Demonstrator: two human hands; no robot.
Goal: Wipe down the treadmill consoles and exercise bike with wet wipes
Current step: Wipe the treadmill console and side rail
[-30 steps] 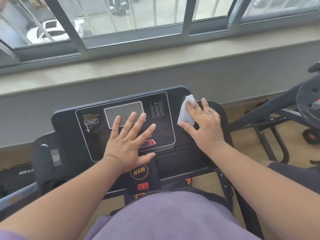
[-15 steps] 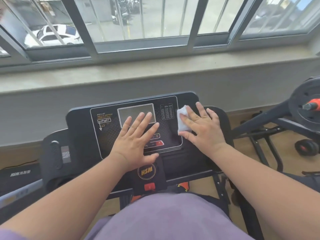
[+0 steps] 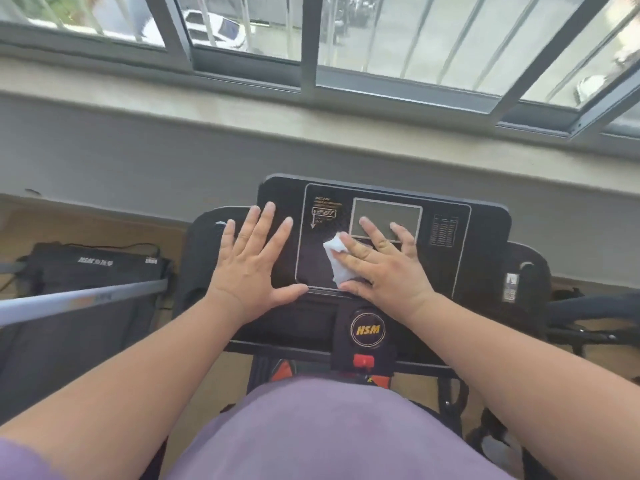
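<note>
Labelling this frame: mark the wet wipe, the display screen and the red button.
wet wipe [image 3: 337, 263], head view, exposed white part.
display screen [image 3: 384, 211], head view, bare grey centre.
red button [image 3: 363, 360], head view, its face.

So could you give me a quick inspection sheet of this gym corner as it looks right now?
Surface: black treadmill console with a grey display screen and a round yellow HSM logo.
Job's things: crumpled white wet wipe lying on the console panel.
Clutter: nothing seen.
Hands: left hand flat on the console's left edge, fingers spread; right hand presses the wipe with straight fingers.
Cables: thin black cable over the second black treadmill at left.
Surroundings: barred window, pale sill, grey wall.
</note>
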